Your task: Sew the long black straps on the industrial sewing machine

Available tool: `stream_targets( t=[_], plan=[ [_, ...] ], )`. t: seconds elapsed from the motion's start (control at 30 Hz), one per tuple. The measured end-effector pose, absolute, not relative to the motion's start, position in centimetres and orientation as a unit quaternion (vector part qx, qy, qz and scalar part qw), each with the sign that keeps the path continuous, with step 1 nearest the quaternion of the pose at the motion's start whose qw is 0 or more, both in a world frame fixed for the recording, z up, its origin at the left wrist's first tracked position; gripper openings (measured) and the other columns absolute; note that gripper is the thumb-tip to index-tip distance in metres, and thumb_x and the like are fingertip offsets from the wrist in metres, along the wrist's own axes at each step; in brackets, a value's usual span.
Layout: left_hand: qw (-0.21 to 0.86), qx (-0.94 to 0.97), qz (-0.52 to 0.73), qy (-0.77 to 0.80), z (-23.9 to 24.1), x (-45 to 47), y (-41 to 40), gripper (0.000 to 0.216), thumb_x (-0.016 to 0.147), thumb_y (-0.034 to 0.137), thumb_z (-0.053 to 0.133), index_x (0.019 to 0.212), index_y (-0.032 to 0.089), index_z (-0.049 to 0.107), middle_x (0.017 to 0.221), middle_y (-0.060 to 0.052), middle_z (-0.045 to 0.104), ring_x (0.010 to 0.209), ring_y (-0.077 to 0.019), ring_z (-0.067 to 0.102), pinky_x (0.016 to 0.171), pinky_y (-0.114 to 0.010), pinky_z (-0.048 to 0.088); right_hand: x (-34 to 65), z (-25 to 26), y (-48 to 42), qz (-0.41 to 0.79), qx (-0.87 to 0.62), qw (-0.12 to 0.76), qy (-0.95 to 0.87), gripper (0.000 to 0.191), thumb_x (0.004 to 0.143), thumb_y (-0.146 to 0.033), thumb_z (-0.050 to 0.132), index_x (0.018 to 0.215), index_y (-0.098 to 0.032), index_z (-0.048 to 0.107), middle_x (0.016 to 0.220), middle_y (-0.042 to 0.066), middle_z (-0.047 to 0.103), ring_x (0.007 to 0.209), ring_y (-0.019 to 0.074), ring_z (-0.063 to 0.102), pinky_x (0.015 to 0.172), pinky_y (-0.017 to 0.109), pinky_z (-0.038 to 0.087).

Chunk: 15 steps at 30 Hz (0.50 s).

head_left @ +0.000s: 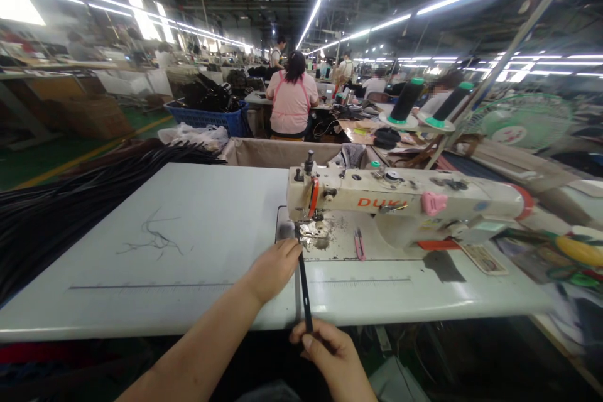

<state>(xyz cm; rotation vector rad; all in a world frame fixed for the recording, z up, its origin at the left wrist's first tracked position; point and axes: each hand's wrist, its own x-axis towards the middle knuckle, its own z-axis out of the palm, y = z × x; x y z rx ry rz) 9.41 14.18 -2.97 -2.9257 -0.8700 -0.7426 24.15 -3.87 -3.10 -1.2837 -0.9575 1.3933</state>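
Note:
A narrow black strap [306, 292] runs from the needle area of the white sewing machine [348, 191] toward me, past the table's front edge. Close to the presser foot, my left hand [274, 270] is closed, its fingers together on the strap's upper part; their tips are partly hidden. At the front edge, my right hand [327, 348] pinches the strap's near end between thumb and fingers. Small pink-handled thread snips [359, 245] lie on the machine bed, right of the needle.
Loose black threads [157, 239] lie on the white table [226, 201]. Many long black strips [94, 201] are heaped along its left side. Behind stand a blue basket [207, 119] and a seated person in pink [293, 100]. Two black thread cones [407, 100] rise behind the machine.

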Motion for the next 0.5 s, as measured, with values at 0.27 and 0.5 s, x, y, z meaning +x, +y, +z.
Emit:
stream_targets(
  t=[0.27, 0.5],
  plan=[
    [-0.002, -0.934, -0.216, -0.284, -3.0, 9.4, 14.2, 0.019, 0.103, 0.015, 0.049, 0.116, 0.016, 0.063, 0.124, -0.013, 0.068, 0.123, -0.0263, 0.065, 0.110, -0.044, 0.056, 23.7, -2.1, -4.6, 0.600, -0.522, 0.472, -0.381, 0.054, 0.084, -0.071, 0.077, 0.084, -0.017, 0.077, 0.069, 0.005, 0.076, 0.063, 0.0154, 0.060, 0.064, 0.027, 0.041],
    [0.000, -0.935, -0.214, -0.282, -3.0, 9.3, 14.3, 0.020, 0.103, 0.017, 0.049, 0.116, 0.015, 0.064, 0.123, -0.014, 0.069, 0.122, -0.0270, 0.066, 0.111, -0.046, 0.055, 24.1, -2.3, -6.2, 0.591, -0.530, 0.464, -0.393, 0.046, 0.090, -0.063, 0.074, 0.083, -0.018, 0.079, 0.072, 0.005, 0.077, 0.069, 0.0174, 0.065, 0.066, 0.027, 0.043]
  ],
)
